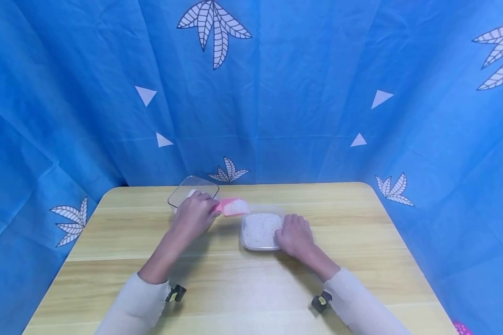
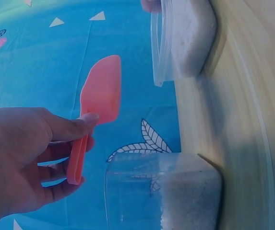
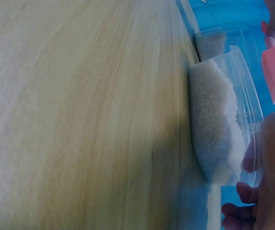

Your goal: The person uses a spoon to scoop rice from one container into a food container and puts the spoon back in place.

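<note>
My left hand (image 1: 194, 213) pinches the handle of a pink scoop (image 1: 230, 208) between thumb and fingers. White rice lies in the scoop's blade, which is raised between two clear plastic containers. The nearer container (image 3: 246, 72) holds plenty of rice (image 3: 213, 105) and stands in the middle of the table. At its right side my right hand (image 1: 295, 235) grips the rim, thumb at the inner edge. Below and behind my left hand sits the other, deeper container (image 2: 132, 191), with rice (image 2: 190, 203) in its lower part; the hand partly hides it in the head view.
The wooden table (image 1: 243, 288) has rounded far corners. A blue curtain (image 1: 297, 93) with white leaf prints hangs close behind its far edge and along both sides. Something pink (image 1: 462, 327) shows at the bottom right corner.
</note>
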### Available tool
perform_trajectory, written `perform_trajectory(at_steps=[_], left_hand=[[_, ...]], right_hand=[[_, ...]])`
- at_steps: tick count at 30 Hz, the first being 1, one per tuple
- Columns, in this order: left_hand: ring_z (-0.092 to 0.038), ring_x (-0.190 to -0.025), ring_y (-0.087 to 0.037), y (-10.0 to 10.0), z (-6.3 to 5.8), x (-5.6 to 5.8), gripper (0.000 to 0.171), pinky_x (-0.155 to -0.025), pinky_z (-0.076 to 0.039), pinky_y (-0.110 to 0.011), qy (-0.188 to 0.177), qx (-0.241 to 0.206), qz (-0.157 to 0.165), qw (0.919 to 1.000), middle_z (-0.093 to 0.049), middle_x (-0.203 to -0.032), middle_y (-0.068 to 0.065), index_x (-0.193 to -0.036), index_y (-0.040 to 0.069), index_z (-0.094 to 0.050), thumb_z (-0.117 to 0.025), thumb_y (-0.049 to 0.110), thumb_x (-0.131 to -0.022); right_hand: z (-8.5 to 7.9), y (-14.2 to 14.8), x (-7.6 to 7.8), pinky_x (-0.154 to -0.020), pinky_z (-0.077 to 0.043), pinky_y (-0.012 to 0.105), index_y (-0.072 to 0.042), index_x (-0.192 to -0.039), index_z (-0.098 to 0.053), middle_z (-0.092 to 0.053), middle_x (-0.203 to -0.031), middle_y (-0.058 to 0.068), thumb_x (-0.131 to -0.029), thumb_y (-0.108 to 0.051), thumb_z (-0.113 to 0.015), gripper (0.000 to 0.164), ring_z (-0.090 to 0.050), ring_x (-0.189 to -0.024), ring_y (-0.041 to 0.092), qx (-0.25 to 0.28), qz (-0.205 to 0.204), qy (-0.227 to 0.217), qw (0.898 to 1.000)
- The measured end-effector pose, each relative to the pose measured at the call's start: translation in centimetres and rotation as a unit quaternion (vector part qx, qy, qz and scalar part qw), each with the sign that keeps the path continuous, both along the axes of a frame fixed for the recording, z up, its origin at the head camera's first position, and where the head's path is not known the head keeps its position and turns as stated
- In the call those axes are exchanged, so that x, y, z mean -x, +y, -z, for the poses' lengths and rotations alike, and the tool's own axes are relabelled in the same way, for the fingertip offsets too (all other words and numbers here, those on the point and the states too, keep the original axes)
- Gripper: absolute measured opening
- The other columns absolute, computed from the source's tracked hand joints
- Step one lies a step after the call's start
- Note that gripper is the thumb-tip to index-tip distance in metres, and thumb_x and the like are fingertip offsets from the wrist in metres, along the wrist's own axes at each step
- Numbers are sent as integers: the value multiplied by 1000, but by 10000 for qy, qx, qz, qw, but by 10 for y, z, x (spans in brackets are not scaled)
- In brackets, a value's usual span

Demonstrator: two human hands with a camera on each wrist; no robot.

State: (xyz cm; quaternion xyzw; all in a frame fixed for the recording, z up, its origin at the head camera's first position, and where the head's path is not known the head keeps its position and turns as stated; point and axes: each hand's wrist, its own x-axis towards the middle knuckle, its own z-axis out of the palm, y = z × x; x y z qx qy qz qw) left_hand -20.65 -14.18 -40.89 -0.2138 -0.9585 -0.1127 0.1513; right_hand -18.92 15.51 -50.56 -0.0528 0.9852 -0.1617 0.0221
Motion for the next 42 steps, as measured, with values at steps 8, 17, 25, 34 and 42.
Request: perform_trajectory(at_steps=[8, 17, 25, 34, 42], left_hand=[[-64, -88, -27, 4, 0, 2, 24, -77, -57, -39, 248, 99, 183, 9995, -79, -97, -10, -104, 10, -82, -88, 21, -83], [-61, -85, -26, 11, -2, 2, 20, -74, -54, -37, 336, 213, 322, 9987, -79, -96, -10, -100, 10, -83, -88, 20, -83], [-60, -87, -25, 16, -2, 2, 19, -75, -54, -39, 392, 314, 296, 9983, -79, -96, -9, -100, 12, -83, -88, 20, -83], [-62, -89, -27, 21, -2, 3, 16, -78, -56, -41, 700, 344, 460, 9959, -77, -93, -10, -95, 10, -83, -89, 17, -81], [-61, -88, -25, 27, -1, 5, 16, -77, -56, -38, 846, 352, 552, 9943, -77, -93, -10, -94, 9, -82, -89, 15, -81]], right_hand=[[2, 2, 1, -86, -42, 45, 0, -101, -52, -51, -95, 14, -95, -30, -47, 31, -45, -89, 29, -79, 26, -52, 10000], [3, 2, 1, -87, -43, 46, 0, -98, -52, -52, -94, 15, -95, -29, -47, 30, -46, -88, 30, -36, 3, 66, 10000], [1, 1, -1, -86, -42, 45, -1, -95, -51, -52, -93, 14, -94, -29, -48, 28, -46, -88, 30, -54, 14, 97, 9999], [1, 1, -1, -85, -42, 44, -1, -96, -51, -51, -93, 14, -95, -29, -47, 29, -46, -87, 30, -33, -9, 91, 10000], [-1, 0, 0, -86, -43, 45, 0, -97, -52, -51, -94, 14, -94, -29, -48, 29, -46, -88, 30, -71, -18, 77, 9999]])
